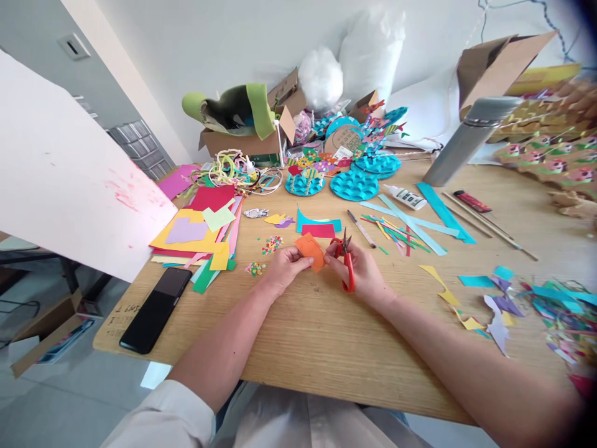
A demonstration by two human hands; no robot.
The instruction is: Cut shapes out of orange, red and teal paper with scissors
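1. Flat black phone [156, 311] on the light wood worktop [280, 348], near left.
2. Left hand [280, 274] pinches a small orange paper piece [308, 247] mid-worktop; right hand [368, 274] grips red-handled metal scissors [349, 275].
3. Curved turquoise paper piece [305, 222] and crimson paper rectangle [318, 231] crowd in just behind.
4. Way back: grey cylindrical flask [466, 143], bumpy blue disc [354, 185].

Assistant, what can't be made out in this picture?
In the head view:
Left hand: some fingers hidden behind the small orange paper piece.
White plastic squeeze bottle: label print too small to read.
Brown bumpy cardboard: cut off by the right edge.
Stacked coloured paper sheets: lower ones covered by others.
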